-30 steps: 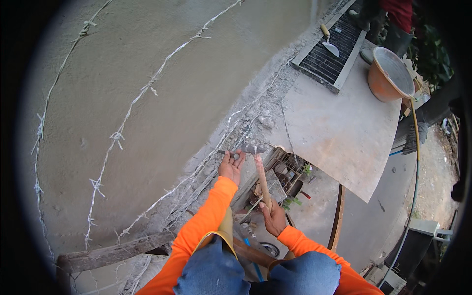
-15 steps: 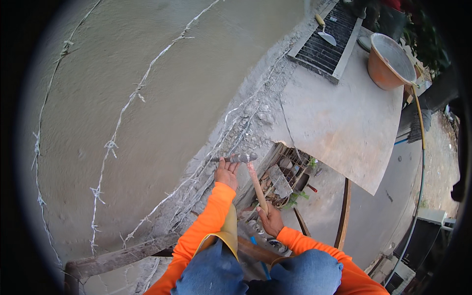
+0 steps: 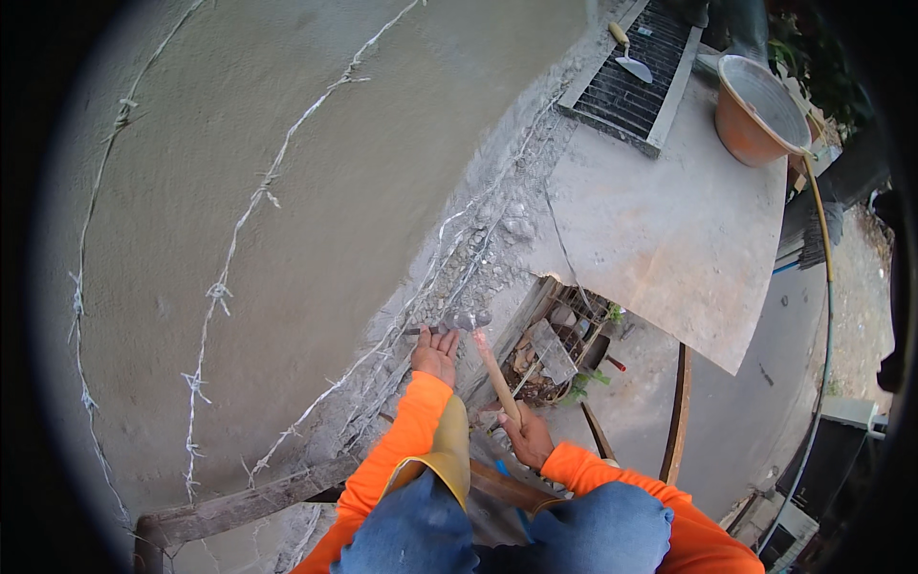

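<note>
My left hand [image 3: 437,356] is closed around a dark chisel [image 3: 413,331], which lies roughly level with its tip toward the grey wall [image 3: 316,191]. In my right hand [image 3: 529,437] is the lower handle of a hammer [image 3: 495,375], whose wood is reddish near the top. The dusty hammer head [image 3: 469,320] is at the chisel's right end, just past my left fingers; I cannot tell whether they touch. Broken concrete [image 3: 492,249] runs along the wall's foot around the chisel.
Barbed wire [image 3: 218,290] stretches across the wall, with more strands by the rubble. A sheet [image 3: 660,230] lies at right, below a dark grate [image 3: 626,81] bearing a trowel [image 3: 635,68]. An orange basin [image 3: 741,129] stands beside it. Wooden bars [image 3: 258,502] cross near my knees.
The hammer head has shifted slightly left and down, toward my left hand. My left hand sits a little lower, its fingers straighter. The whole view has shifted slightly.
</note>
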Tool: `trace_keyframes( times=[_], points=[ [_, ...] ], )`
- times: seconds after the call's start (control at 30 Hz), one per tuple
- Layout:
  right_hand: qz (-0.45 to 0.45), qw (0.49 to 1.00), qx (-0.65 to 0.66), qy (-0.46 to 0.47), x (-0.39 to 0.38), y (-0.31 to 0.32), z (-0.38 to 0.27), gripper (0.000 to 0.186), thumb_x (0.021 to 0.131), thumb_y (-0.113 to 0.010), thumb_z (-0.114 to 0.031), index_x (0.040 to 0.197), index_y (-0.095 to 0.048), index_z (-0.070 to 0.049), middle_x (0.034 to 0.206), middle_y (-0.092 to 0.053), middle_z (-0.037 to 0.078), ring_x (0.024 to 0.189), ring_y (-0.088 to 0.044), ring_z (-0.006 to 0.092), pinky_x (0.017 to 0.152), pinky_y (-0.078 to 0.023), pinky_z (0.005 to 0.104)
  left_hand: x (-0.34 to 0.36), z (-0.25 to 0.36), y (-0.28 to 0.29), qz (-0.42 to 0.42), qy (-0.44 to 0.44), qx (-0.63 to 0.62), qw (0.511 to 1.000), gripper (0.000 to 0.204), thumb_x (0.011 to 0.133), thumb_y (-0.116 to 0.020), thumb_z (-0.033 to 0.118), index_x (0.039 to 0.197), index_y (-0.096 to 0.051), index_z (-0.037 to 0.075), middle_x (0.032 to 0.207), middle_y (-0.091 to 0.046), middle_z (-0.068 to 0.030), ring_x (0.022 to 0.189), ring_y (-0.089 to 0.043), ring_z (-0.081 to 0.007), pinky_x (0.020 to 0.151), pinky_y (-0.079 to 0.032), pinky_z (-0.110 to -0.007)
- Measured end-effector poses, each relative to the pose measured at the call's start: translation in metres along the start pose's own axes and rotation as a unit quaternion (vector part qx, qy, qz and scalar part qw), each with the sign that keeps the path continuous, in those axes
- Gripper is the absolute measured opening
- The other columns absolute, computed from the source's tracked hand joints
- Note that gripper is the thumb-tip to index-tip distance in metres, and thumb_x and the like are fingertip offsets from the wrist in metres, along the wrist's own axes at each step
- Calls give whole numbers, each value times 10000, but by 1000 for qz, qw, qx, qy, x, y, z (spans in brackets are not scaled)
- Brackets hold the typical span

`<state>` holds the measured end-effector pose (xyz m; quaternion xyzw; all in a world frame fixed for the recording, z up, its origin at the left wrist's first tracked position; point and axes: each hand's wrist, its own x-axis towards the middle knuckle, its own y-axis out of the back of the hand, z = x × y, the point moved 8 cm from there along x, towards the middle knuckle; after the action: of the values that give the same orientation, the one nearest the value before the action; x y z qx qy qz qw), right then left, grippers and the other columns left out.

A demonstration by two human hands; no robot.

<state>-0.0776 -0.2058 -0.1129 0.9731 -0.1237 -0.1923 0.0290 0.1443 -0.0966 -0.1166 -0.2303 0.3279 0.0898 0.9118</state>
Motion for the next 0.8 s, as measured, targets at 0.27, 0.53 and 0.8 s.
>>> trace_keyframes(
  times=[0.27, 0.53, 0.8],
  points=[
    [64, 994, 83, 12, -6, 0, 5, 295, 1036, -602, -327, 1120, -604, -44, 749, -656, 149, 673, -687, 275, 648, -518, 398, -1, -5, -24, -107, 4, 25, 994, 297, 1110, -453, 304, 1149, -529, 20, 1257, -634, -157, 1230, -616, -339, 1123, -468, -459],
    [71, 993, 82, 42, 10, 15, -24, 368, 1048, -565, -377, 1098, -571, -13, 764, -659, 199, 681, -672, 367, 643, -515, 429, -2, 5, -48, -116, -16, -5, 993, 349, 1117, -424, 330, 1236, -495, 10, 1305, -617, -161, 1313, -564, -322, 1158, -428, -423],
    [49, 996, 63, 28, 21, 28, -33, 335, 1039, -589, -349, 1101, -580, -20, 730, -634, 163, 639, -639, 289, 650, -513, 412, 2, 5, -54, -77, -18, -11, 997, 483, 1130, -345, 376, 1373, -415, -36, 1363, -589, -170, 1362, -529, -312, 1210, -374, -425]
  ],
)
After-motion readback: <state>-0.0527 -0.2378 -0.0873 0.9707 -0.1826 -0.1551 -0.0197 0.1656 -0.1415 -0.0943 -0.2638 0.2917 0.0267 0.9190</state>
